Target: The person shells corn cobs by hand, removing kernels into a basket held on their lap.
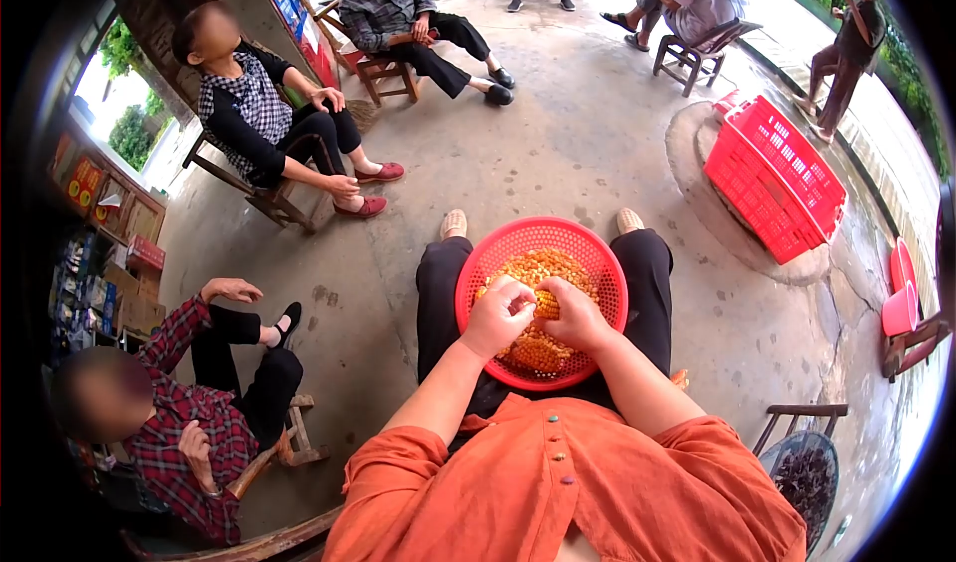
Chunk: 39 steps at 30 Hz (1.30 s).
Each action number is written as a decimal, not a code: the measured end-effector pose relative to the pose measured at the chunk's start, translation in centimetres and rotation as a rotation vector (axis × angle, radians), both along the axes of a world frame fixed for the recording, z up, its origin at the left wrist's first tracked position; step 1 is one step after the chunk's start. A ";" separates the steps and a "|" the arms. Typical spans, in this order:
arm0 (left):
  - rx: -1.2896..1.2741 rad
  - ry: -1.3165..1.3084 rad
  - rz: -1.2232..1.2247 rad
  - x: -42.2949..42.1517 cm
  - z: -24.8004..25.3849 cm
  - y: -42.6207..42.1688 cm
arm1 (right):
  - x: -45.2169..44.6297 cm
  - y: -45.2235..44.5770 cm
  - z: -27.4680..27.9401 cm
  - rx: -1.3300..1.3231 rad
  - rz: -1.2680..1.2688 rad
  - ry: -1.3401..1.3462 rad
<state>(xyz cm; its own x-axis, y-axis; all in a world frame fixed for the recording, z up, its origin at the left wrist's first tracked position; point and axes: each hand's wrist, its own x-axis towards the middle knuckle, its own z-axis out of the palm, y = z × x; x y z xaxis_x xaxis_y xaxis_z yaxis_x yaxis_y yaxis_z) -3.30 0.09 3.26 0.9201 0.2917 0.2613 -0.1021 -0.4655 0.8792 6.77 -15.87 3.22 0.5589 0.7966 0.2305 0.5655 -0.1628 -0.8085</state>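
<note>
A round red perforated basket (614, 313) rests on my lap between my knees. Loose orange-yellow corn kernels (538, 353) lie across its bottom. Over the basket, my right hand (575, 315) is wrapped round a yellow corn cob (547, 305), which shows between my two hands. My left hand (501, 315) is on the cob's left side, its fingers curled and pressed together at the cob; whether it holds any kernels is too small to tell.
Seated people surround me: one in plaid (189, 433) at lower left, others farther off. A large red crate (777, 179) stands at right. A chair with a dark-filled basin (805, 472) is at lower right. Red basins (900, 308) lie at far right.
</note>
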 end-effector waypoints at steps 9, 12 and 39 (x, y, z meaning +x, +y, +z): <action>0.375 -0.005 -0.010 -0.3 1.5 0.2 | 0.1 0.1 -1.3 0.023 0.022 -0.097; 0.406 0.029 -0.030 -0.1 1.3 0.3 | 0.1 0.1 -1.5 0.080 0.040 -0.171; 0.410 -0.061 -0.077 0.3 1.0 0.2 | 0.2 0.0 -1.7 -0.045 0.108 0.075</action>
